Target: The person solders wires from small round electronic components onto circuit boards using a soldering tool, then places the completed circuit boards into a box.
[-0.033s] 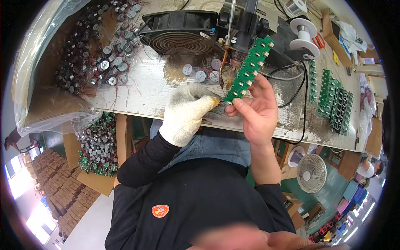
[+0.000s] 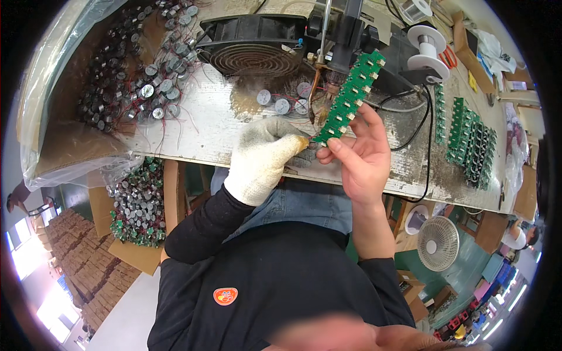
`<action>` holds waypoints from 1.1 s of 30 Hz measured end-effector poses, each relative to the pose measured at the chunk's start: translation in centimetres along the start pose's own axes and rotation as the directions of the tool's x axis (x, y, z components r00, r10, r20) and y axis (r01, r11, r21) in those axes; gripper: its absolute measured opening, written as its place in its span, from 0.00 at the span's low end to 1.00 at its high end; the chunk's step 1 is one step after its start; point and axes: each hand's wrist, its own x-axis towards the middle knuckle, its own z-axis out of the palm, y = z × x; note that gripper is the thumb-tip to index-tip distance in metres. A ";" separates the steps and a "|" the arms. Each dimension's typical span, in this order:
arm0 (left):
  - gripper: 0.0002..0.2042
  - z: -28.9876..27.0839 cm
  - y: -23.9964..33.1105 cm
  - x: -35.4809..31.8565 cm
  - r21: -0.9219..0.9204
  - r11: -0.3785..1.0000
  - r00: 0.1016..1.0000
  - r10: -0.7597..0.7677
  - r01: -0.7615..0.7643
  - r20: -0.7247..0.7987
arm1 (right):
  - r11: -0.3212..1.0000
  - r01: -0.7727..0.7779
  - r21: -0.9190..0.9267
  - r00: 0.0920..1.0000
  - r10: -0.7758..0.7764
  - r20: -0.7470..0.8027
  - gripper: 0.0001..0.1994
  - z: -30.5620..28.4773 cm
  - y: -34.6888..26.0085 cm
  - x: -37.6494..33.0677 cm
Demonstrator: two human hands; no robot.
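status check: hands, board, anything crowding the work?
Left hand, gloved, pinches the lower end of the green circuit board strip. Right hand, bare, grips the same strip. Soldering fixture just behind; loose round components nearby.

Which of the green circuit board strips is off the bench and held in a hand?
The long green strip raised near the soldering head, gripped by the bare right hand with the gloved left hand at its lower end. The other green strips lie stacked on the bench.

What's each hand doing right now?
Left hand: gloved, closed, fingertips pinching the lower end of the green board.
Right hand: bare, closed on the same board.
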 end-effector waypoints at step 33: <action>0.07 0.2 0.2 0.1 0.049 0.999 1.000 -0.005 0.007 -0.025 | 1.000 -0.003 0.011 1.000 0.003 -0.012 0.30 0.2 -0.1 -0.1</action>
